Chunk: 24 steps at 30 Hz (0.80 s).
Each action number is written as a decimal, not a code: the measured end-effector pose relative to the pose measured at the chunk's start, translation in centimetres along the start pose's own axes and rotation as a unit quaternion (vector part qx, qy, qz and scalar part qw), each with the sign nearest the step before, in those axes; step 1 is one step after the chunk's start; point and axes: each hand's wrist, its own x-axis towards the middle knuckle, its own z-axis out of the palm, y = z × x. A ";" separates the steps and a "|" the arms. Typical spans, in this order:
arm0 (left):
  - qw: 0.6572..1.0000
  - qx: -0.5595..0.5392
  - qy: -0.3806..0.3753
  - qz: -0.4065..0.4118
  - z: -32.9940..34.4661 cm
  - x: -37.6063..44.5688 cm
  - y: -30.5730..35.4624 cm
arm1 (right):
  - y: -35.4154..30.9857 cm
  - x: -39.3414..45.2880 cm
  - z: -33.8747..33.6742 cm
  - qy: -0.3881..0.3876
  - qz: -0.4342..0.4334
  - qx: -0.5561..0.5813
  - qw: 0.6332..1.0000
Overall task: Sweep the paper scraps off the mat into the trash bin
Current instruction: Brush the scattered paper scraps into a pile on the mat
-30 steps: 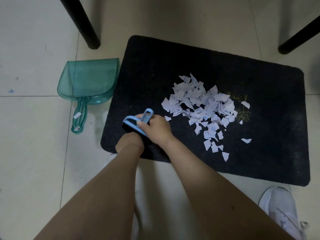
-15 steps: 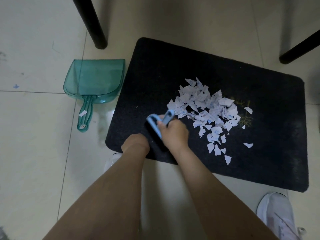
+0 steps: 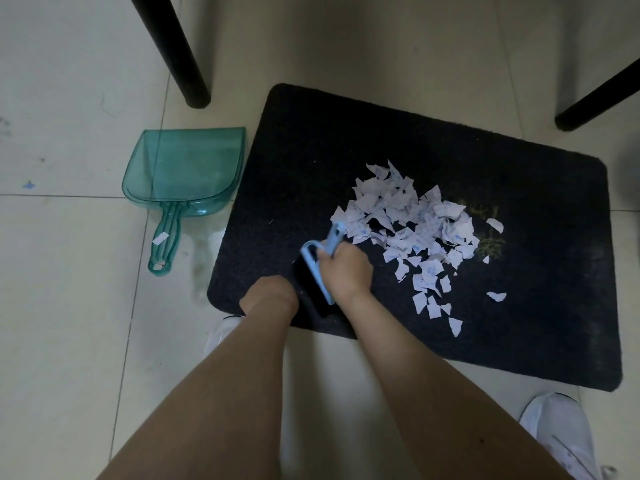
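A dark mat lies on the tiled floor. A heap of white paper scraps sits on its middle, with a few loose ones trailing toward the near edge. My right hand grips the light-blue handle of a small brush, whose black bristles rest on the mat just left of the heap. My left hand is beside the bristles near the mat's front edge, with its fingers hidden. No trash bin is in view.
A teal dustpan lies on the floor against the mat's left edge, with one scrap on its handle. Black furniture legs stand at the back left and back right. White shoes are near the mat's front.
My right hand has carried the brush rightward along the mat up to the left side of the scrap heap. My left hand has followed beside it.
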 end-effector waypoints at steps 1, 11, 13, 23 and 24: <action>1.000 0.003 0.000 0.002 0.0 0.0 0.0 | 0.2 0.5 -0.6 0.046 0.024 0.018 0.998; 1.000 0.015 0.007 0.004 0.0 0.3 0.6 | 0.4 -0.4 -0.8 0.062 0.005 0.134 0.989; 1.000 0.018 0.008 -0.002 0.0 0.3 0.6 | 0.3 -0.8 1.0 -0.006 -0.042 0.073 0.996; 1.000 0.030 0.007 0.002 0.2 0.8 1.1 | 1.8 1.0 -4.1 0.219 -0.005 0.099 0.971; 1.000 0.028 0.006 0.002 0.2 0.7 1.2 | 1.5 0.6 -3.7 0.193 -0.022 0.108 0.975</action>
